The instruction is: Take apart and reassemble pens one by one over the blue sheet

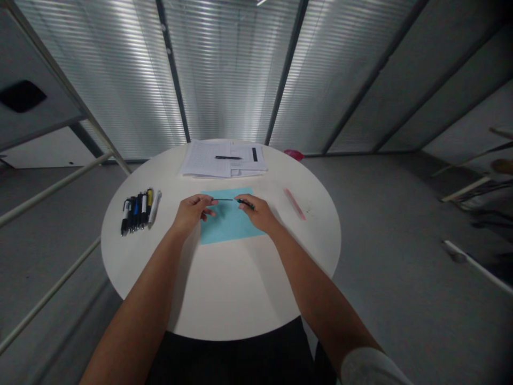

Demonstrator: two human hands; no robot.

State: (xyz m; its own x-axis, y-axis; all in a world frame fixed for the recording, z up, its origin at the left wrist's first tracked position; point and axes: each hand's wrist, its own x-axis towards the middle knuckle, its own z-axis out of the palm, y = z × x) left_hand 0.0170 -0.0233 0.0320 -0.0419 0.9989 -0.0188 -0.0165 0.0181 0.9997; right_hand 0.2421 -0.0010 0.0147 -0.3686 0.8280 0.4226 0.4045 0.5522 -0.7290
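Grip: both hands pinch from opposite sides, fingers curled toward each other, the left hand (191, 212) and the right hand (258, 213) just apart.

Left hand: its fingertips (206, 199) close on one end of a thin black rod (224, 199) (perhaps an ink refill, though it is too fine to tell from this view).

Right hand: thumb and fingers close around a dark pen barrel (247, 203), and the rod seems to run into it.

Held parts: both are lifted just above a light blue sheet (228, 227), lying level between the hands. Holding from both ends likely steadies so slender a piece.

Blue sheet: it lies under both hands, its pale colour probably making the dark parts easier to see.

Round white table (228, 283): a tidy row of pens (138, 211) lies side by side to the left, likely to keep them within reach.

Far edge: a stack of printed papers (208, 159) lies there, with a black pen (228, 157) across it.

Right side: a pink translucent strip (294, 203) lies apart from the hands.
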